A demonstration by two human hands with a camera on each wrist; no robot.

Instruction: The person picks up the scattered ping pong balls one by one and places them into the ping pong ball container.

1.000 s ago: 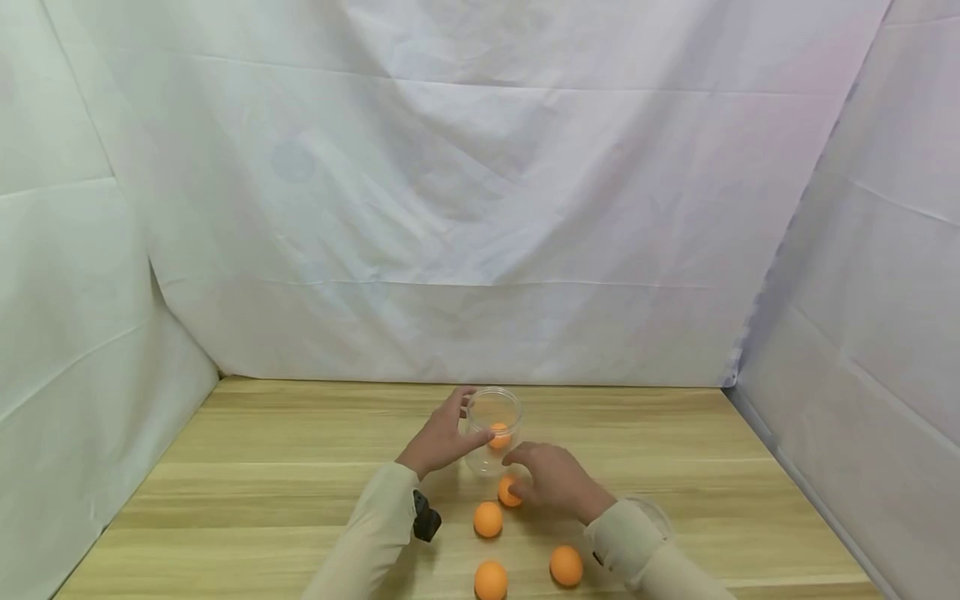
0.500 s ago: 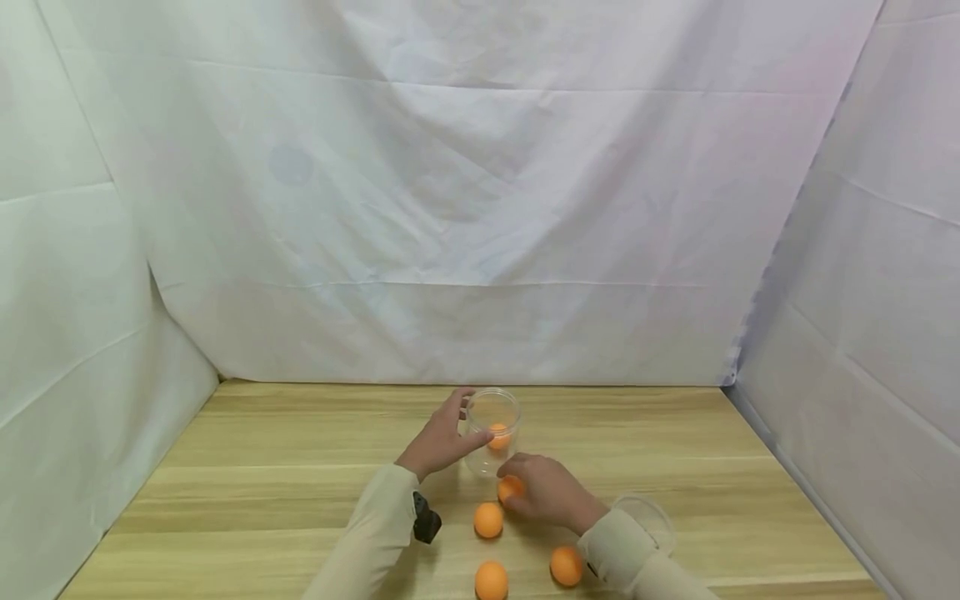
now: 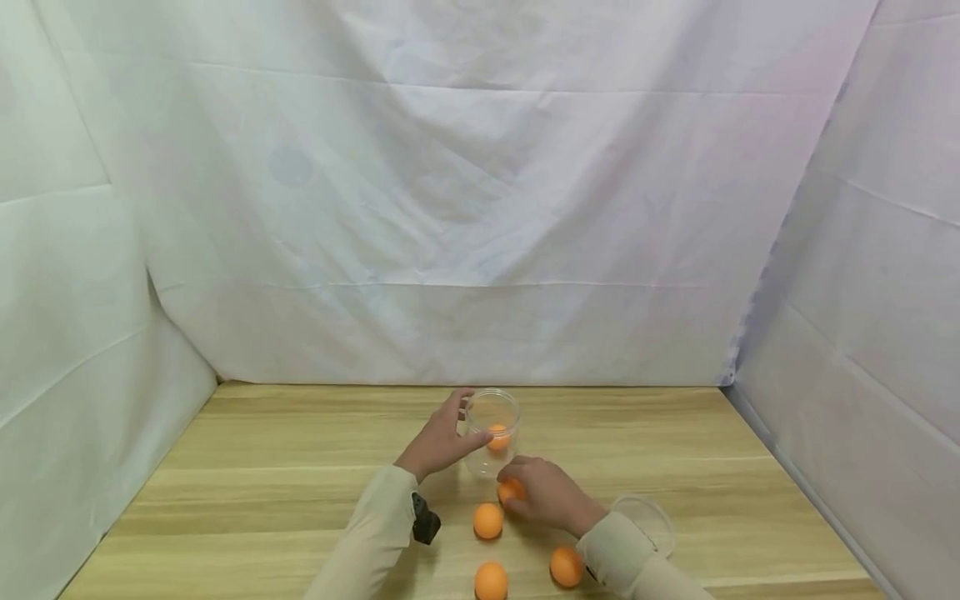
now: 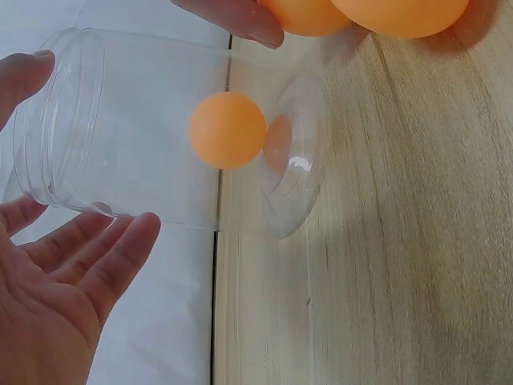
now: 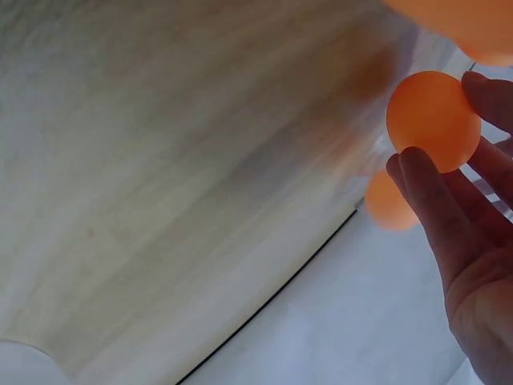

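Note:
A clear plastic jar [image 3: 480, 461] stands upright near the middle of the table, its mouth uncovered. One orange ping-pong ball [image 4: 228, 130] lies inside, at the bottom. My left hand [image 3: 438, 440] holds the jar near its rim, with the thumb on one side and fingers on the other. Just in front of the jar, my right hand [image 3: 551, 493] pinches another orange ping-pong ball [image 5: 433, 120] between thumb and fingertips. In the head view that ball is partly hidden by the fingers.
Nearer to me lie three more orange balls: one ball [image 3: 488, 521] beside the right hand, a second ball [image 3: 491, 580] at the front, and a third [image 3: 566, 567] by the right sleeve. A clear round lid [image 3: 658, 518] lies right of that wrist. White cloth [image 3: 480, 333] walls the table.
My right hand has lowered slightly toward me and its fingers have closed round the ball in front of the jar. The left hand and jar have stayed in place.

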